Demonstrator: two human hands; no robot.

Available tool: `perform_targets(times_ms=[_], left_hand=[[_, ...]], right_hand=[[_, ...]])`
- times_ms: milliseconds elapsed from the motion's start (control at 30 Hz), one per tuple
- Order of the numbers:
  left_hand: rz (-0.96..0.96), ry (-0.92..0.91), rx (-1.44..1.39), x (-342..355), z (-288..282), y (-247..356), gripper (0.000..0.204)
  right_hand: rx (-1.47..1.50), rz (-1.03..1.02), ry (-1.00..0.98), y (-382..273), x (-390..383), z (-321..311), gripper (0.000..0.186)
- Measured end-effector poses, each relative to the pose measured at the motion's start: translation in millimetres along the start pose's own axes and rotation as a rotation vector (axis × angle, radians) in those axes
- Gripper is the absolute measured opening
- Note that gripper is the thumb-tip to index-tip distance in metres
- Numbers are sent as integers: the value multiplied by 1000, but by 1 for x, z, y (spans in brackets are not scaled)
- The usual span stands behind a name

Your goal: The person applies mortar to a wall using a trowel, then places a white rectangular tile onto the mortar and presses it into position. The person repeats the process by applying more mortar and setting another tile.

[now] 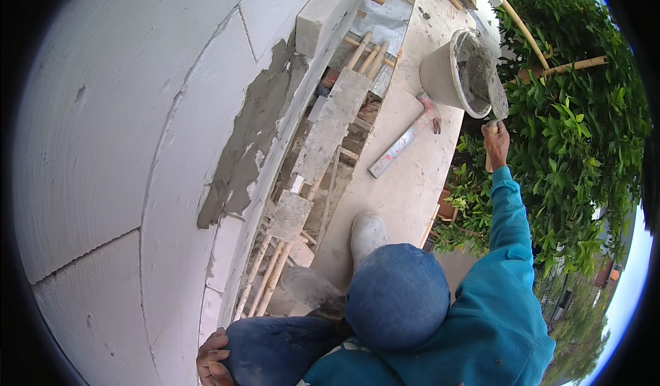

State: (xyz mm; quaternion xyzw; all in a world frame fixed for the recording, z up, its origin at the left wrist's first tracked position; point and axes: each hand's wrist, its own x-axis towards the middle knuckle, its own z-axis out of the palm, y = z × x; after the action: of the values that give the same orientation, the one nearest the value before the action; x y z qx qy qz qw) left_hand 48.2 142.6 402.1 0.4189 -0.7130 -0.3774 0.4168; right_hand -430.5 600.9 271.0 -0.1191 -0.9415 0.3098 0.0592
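While the right hand [496, 145] was closed around the handle of a trowel [498, 98], its blade at the rim of a grey bucket [438, 76] holding wet mortar [474, 70], the left hand [214, 358] lay by a bent knee [268, 351], fingers loosely curled (I could not tell whether around anything). A hammer [402, 142] rested on the pale board [405, 193] near the bucket.

A pale platform [419, 186] bears a mortar bucket [440, 76], a claw hammer [401, 145] and a whitish boot [368, 237].
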Motion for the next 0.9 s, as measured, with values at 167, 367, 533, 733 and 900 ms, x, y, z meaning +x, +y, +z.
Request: perform_targets(times_ms=[167, 367, 533, 733, 900], left_hand=[[-307, -169, -75, 10, -12, 20, 34], [-389, 9, -258, 9, 3, 41, 32], [-405, -124, -298, 13, -16, 34, 30], [-230, -99, -146, 2, -27, 22, 32], [-387, -113, -230, 8, -20, 41, 32]], right_hand=[[-120, -281, 215, -34, -18, 10, 20], [259, -140, -227, -135, -90, 67, 21], [-52, -334, -456, -151, -88, 154, 35], [-242, -505, -704, -182, -28, 279, 38], [48, -93, -885, -235, -14, 321, 29]])
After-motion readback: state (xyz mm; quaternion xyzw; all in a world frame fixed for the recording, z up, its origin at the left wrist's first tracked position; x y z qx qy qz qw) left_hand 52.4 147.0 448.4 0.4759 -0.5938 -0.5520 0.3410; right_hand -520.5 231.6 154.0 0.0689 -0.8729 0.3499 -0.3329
